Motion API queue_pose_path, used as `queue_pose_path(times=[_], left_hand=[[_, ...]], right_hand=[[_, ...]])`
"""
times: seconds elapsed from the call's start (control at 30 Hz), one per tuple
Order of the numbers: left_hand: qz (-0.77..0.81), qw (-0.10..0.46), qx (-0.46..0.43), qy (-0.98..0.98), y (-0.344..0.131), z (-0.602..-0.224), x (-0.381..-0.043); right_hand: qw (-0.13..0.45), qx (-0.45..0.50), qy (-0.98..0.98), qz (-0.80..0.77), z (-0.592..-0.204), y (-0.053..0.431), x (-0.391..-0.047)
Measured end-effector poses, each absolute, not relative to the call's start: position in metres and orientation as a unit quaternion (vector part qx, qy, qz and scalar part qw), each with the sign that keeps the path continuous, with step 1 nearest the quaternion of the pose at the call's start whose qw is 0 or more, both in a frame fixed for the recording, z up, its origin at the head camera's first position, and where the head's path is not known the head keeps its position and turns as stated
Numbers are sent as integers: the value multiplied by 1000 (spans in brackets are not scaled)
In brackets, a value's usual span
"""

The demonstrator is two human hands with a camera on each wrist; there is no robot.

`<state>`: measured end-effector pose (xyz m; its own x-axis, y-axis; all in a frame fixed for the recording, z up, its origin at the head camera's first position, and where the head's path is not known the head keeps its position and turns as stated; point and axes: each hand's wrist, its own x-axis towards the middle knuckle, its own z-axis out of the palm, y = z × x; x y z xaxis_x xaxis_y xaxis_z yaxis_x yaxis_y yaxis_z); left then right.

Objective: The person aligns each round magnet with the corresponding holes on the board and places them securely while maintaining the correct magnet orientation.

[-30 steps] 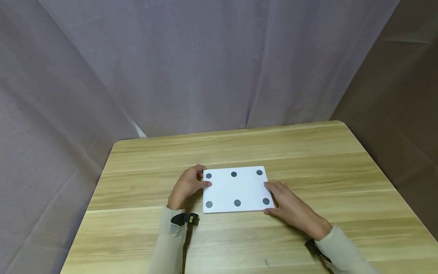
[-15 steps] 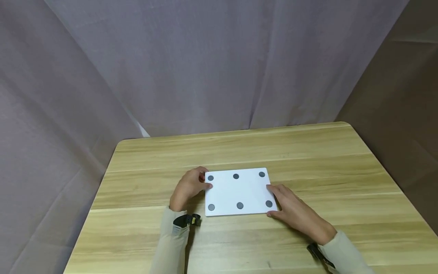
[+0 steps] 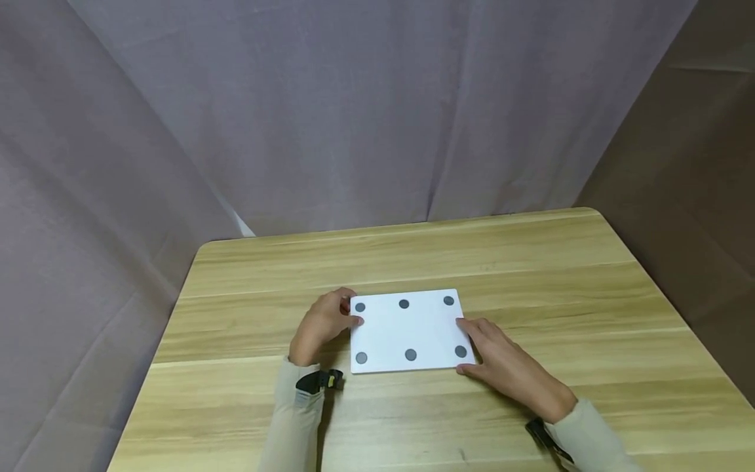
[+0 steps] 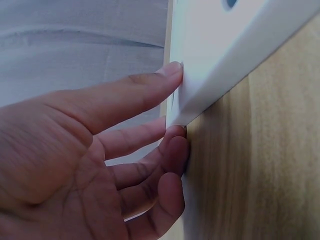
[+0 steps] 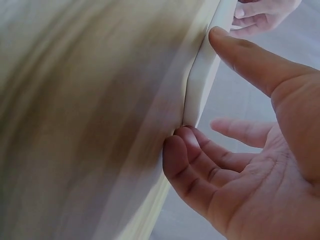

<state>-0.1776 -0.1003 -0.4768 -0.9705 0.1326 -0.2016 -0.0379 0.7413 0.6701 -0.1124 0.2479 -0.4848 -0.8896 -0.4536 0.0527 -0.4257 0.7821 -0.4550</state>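
Observation:
A white rectangular board (image 3: 407, 329) lies flat on the wooden table, with several dark grey round pads along its two long sides. Its left edge is held by my left hand (image 3: 323, 322), the thumb on the upper face. In the left wrist view the thumb (image 4: 172, 75) touches the board and the curled fingertips (image 4: 175, 152) sit at its lower corner. My right hand (image 3: 510, 367) grips the right end, thumb at the near corner. The right wrist view has the thumb (image 5: 220, 37) on the board's edge (image 5: 200, 82) and curled fingertips at its side.
The wooden table (image 3: 253, 275) has rounded far corners. Behind and left of it hangs a grey-purple curtain (image 3: 330, 118); a brown cloth (image 3: 696, 164) hangs on the right. Each wrist wears a black strap (image 3: 318, 379) over a beige sleeve (image 3: 291, 419).

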Motion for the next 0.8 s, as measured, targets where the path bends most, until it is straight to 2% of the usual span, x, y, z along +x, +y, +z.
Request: queue_pose_path(times=[0.1, 0.27, 0.8], left_hand=[[365, 110, 26, 924, -104, -478, -175], [375, 57, 31, 925, -105, -484, -168], [343, -86, 31, 935, -91, -483, -155]], right_hand=[[41, -225, 945, -235, -484, 247, -114], [39, -203, 950, -234, -477, 249, -121], [-64, -190, 947, -250, -465, 257, -141]])
